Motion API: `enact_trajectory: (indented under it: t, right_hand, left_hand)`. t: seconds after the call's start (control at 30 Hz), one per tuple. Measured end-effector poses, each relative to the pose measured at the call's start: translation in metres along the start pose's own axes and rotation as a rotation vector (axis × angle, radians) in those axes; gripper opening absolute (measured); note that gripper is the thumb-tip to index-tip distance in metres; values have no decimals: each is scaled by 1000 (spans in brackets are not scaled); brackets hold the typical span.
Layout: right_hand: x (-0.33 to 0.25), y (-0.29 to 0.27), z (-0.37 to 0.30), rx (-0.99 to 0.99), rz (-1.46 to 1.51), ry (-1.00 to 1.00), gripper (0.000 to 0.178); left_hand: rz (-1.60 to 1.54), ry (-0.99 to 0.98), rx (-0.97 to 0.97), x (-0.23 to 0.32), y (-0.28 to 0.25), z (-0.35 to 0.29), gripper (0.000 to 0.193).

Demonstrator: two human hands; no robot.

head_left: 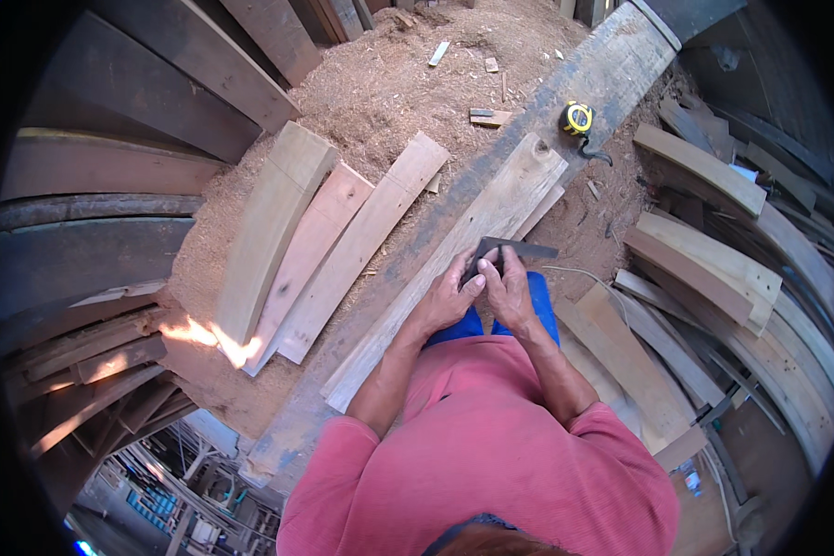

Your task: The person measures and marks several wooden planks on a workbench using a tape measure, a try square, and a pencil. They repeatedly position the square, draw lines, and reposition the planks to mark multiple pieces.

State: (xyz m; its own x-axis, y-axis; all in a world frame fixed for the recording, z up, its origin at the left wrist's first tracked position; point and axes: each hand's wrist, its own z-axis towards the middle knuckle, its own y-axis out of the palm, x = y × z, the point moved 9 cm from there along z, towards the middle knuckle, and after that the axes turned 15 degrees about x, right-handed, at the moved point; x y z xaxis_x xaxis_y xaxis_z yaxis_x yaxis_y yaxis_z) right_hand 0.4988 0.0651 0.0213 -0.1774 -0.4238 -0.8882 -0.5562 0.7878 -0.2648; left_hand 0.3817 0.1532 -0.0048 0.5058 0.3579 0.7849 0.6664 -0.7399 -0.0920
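In front of my lap, a dark L-shaped try square (528,248) is in my two hands. My left hand (452,295) grips it near its corner, with the thumb bent inward. Close beside it, my right hand (508,289) has its fingers closed around the same tool, and one arm of the square sticks out to the right. Under and beside the hands lies a long pale board (454,248), slanting across the worn plank bench (417,227). Part of the square is hidden behind my fingers.
A yellow and black tape measure (576,119) sits farther up the bench. Left of it, several cut boards (366,246) lean over sawdust (380,69). Large planks (157,79) stand at the far left. More boards (713,269) are stacked at the right.
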Motion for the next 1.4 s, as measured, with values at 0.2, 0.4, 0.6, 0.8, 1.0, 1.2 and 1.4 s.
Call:
enact_trajectory:
  t: [0.2, 0.4, 0.6, 0.8, 1.0, 1.2, 1.4]
  right_hand:
    - [-12, -14, 60, -260, -301, -41, 21]
    - [-40, -25, 120, -261, -633, -384, 13]
    - [-46, -12, 124, -317, -561, -516, 17]
    - [-41, -11, 119, -289, -560, -573, 26]
    - [-39, -12, 114, -249, -543, -653, 43]
    - [-39, -11, 110, -243, -555, -696, 50]
    - [-36, -12, 110, -230, -535, -670, 50]
  left_hand:
    - [481, 261, 176, 35, -45, 38, 37]
    - [500, 498, 462, 53, -40, 69, 40]
    - [536, 602, 448, 51, -7, 53, 55]
    - [691, 578, 314, 52, 11, 55, 74]
    - [696, 572, 297, 55, 18, 63, 69]
    - [684, 596, 284, 55, 19, 63, 71]
    - [742, 603, 292, 53, 21, 64, 74]
